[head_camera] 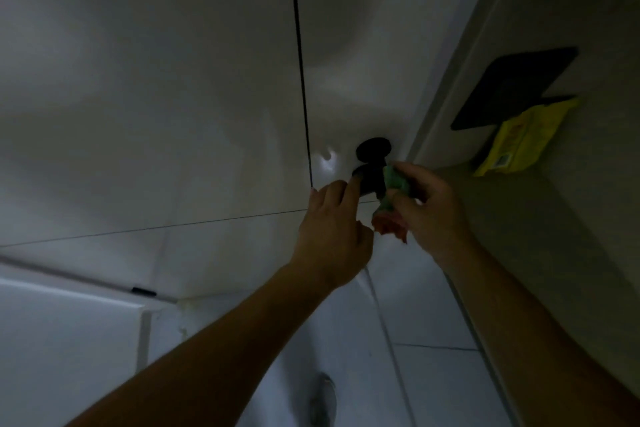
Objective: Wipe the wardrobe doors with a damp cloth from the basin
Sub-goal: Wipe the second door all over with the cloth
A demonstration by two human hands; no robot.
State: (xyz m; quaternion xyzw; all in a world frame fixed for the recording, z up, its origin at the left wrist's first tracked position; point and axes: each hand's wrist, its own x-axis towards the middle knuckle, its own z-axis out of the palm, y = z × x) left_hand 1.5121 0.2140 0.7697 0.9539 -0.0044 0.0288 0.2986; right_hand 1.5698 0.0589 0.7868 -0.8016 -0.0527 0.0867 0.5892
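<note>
In dim light a black wall tap (372, 163) sticks out of a pale tiled wall (156, 97). My left hand (332, 225) reaches up to it, and its index fingertip touches the left side of the tap. My right hand (429, 204) grips a bunched green and orange cloth (393, 191) just right of the tap, against the spout. The orange end of the cloth hangs down between my hands. No wardrobe door is in view.
Below my arms lies a white basin (433, 385) with a drain (323, 399). On the grey side wall to the right a black plate (512, 87) hangs above a yellow packet (519, 142). A white ledge (69, 322) lies at the lower left.
</note>
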